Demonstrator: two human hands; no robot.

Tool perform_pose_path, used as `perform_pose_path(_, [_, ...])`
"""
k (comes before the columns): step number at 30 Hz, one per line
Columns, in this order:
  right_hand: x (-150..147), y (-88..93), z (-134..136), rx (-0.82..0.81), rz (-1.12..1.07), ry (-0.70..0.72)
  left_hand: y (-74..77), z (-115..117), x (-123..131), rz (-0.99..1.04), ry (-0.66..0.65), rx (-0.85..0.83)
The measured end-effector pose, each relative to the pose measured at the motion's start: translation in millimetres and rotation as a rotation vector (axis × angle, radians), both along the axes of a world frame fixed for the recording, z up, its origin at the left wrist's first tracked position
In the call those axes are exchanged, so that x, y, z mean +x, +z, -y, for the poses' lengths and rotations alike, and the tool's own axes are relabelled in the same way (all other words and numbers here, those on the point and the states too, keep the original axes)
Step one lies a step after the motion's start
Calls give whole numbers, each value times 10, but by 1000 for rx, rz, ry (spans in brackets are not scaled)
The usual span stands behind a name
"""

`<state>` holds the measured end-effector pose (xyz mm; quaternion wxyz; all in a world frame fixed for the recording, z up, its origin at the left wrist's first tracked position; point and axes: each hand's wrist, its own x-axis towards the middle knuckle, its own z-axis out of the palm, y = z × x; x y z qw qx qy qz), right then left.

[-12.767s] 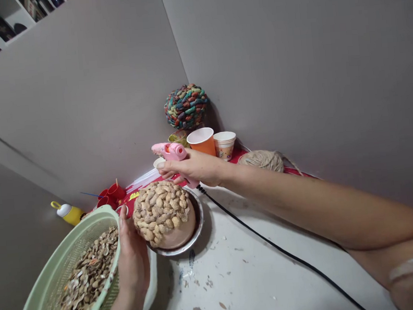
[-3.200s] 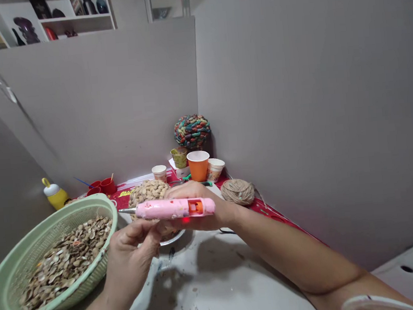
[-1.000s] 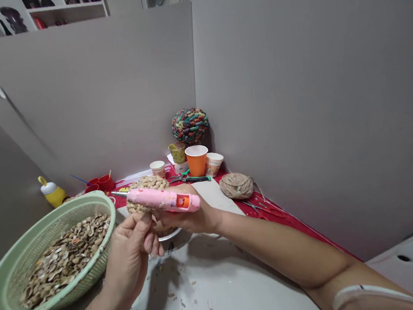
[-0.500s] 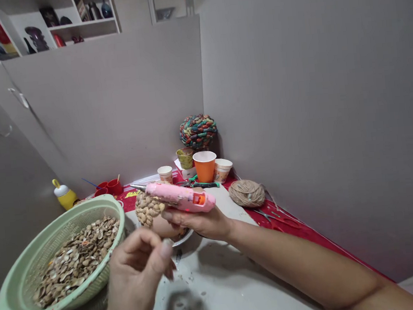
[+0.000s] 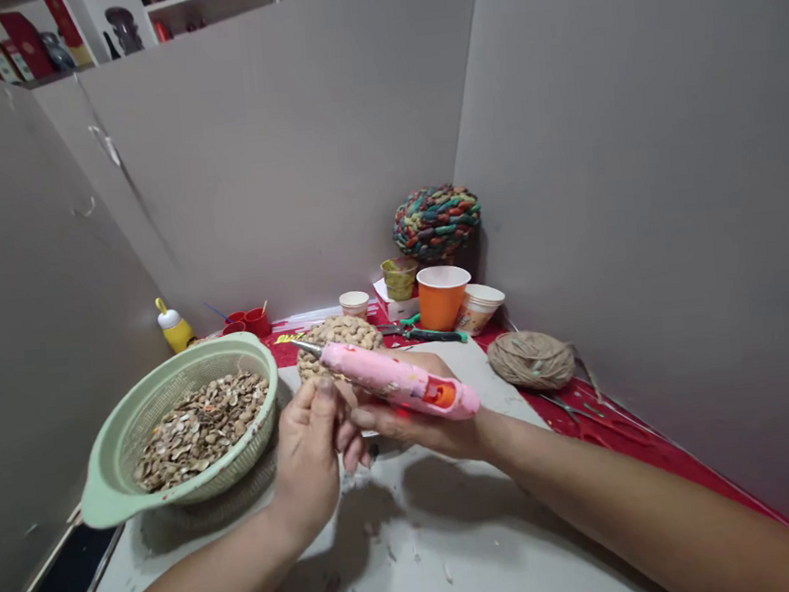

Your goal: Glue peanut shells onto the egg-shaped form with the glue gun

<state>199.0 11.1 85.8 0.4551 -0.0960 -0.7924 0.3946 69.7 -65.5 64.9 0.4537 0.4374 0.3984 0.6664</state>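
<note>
My right hand (image 5: 424,432) is wrapped round a pink hot glue gun (image 5: 388,378), held level with its metal nozzle pointing left. Close below the nozzle is my left hand (image 5: 315,455), thumb pressed to the fingers in a pinch; whatever it holds is too small or hidden to make out. Behind both hands stands a rounded object covered in overlapping tan shells (image 5: 346,333), its lower part hidden by the hands and the gun. To the left, a pale green colander (image 5: 98,469) holds a heap of nutshell pieces (image 5: 202,423).
An orange cup (image 5: 443,301), paper cups (image 5: 482,305), green-handled pliers (image 5: 439,334) and a colourful braided ball (image 5: 438,222) stand at the back. Right lies a twine ball (image 5: 533,359) near red-handled scissors (image 5: 585,417). Grey panels (image 5: 632,174) enclose the table.
My view has turned to the left and down. My left hand has come up closer to the glue gun's nozzle. The right hand keeps its grip on the glue gun, now tilted slightly more.
</note>
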Motion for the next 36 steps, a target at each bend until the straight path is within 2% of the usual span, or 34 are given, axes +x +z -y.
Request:
perform_pose_path(2, [58, 46, -40, 2, -22, -2, -77, 21, -8, -87, 88, 34])
perform_pose_path(4, [140, 94, -109, -68, -65, -10, -233, 62, -7, -372, 165, 161])
perform_pose_path(5, [184, 123, -153, -136, -113, -17, -333, 80, -1, -572, 100, 263])
perform_pose_path(7, [266, 197, -253, -294, -256, -27, -537, 94, 16, -889, -166, 611])
perform_pose_path(9, [324, 284, -358, -394, -409, -58, -700, 76, 30, -1083, -326, 816])
perform_pose_path(10, [342, 326, -408, -408, -480, -71, -756, 59, 33, -1137, -364, 860])
perform_pose_path(14, [328, 406, -576, -535, -675, -73, -859, -26, 17, -1155, -325, 832])
perform_pose_path(18, [249, 333, -667, -611, -600, -71, -893, -106, 18, -1118, -328, 818])
perform_pose_path(24, [226, 226, -706, -573, -506, -91, -907, -155, 50, -1100, -346, 802])
perform_pose_path(30, [279, 253, -701, -482, -471, -142, -922, -128, 63, -1093, -437, 775])
perform_pose_path(36, [305, 287, -628, -426, -403, -224, -898, -73, 72, -1089, -419, 624])
